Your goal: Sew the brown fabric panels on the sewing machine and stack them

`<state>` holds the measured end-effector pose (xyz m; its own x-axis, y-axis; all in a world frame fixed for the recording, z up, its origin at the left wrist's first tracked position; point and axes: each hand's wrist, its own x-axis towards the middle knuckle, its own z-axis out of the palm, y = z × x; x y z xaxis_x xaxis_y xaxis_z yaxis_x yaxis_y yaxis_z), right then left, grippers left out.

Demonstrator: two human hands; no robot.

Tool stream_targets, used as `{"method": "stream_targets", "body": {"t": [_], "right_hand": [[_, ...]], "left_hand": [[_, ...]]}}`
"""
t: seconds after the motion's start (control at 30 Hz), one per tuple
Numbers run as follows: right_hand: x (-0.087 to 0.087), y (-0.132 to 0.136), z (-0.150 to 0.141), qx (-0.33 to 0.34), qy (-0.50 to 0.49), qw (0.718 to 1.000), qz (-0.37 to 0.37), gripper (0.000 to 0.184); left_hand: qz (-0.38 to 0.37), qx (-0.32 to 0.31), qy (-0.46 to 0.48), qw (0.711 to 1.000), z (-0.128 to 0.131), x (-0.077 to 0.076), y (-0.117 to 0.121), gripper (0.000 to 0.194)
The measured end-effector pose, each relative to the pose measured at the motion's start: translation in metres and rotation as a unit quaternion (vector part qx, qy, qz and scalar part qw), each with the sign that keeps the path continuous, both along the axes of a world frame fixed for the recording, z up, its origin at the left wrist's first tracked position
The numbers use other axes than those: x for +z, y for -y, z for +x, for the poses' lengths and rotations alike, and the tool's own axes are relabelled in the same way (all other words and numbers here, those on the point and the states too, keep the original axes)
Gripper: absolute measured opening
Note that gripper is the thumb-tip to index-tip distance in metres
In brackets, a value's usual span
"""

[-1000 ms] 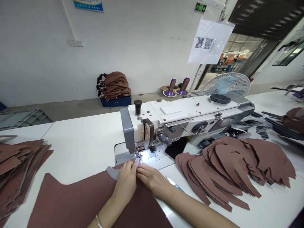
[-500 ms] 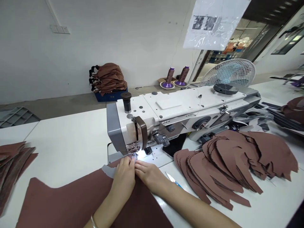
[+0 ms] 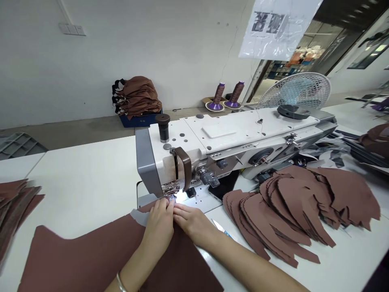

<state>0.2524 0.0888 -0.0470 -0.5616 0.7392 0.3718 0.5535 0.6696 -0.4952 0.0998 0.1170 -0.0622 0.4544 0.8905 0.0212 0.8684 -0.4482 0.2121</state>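
A large brown fabric piece (image 3: 88, 259) lies across the white table and runs up to the presser foot of the sewing machine (image 3: 188, 142). My left hand (image 3: 160, 223) grips it just before the lit needle area, fingers bent and close together. Beside it, my right hand (image 3: 194, 225) pinches the same piece, its fingertips almost touching the left hand's. A small grey patch (image 3: 139, 218) shows at the piece's upper edge, left of my left hand. What lies under the fingertips is hidden.
Several brown cut pieces (image 3: 273, 211) lie fanned out to the right, with small scissors (image 3: 221, 229) near them. Another stack (image 3: 18, 202) lies at far left. A phone (image 3: 223, 186) rests under the machine arm; thread cones (image 3: 219, 95) and a fan (image 3: 294, 91) stand behind.
The view has shifted slightly. Both hands keep nearly the same place at the presser foot, and the fabric shows no clear movement.
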Motion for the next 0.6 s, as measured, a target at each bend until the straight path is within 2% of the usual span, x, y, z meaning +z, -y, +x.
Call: {"method": "stream_targets", "body": {"t": [0.2, 0.37, 0.47, 0.6], "right_hand": [[0.006, -0.006, 0.008, 0.035, 0.089, 0.993, 0.065, 0.038], [0.003, -0.002, 0.010, 0.052, 0.133, 0.983, 0.113, 0.034], [-0.001, 0.002, 0.009, 0.050, 0.145, 0.980, 0.128, 0.029], [-0.003, 0.002, 0.008, 0.050, 0.151, 0.977, 0.142, 0.024]], "left_hand": [[0.021, -0.001, -0.006, 1.000, 0.001, 0.005, -0.003, 0.041], [0.090, 0.013, -0.080, 0.993, -0.002, 0.014, 0.011, 0.034], [0.100, -0.003, -0.104, 0.990, -0.005, 0.011, 0.014, 0.035], [0.113, -0.030, -0.077, 0.990, -0.007, 0.003, 0.011, 0.032]]}}
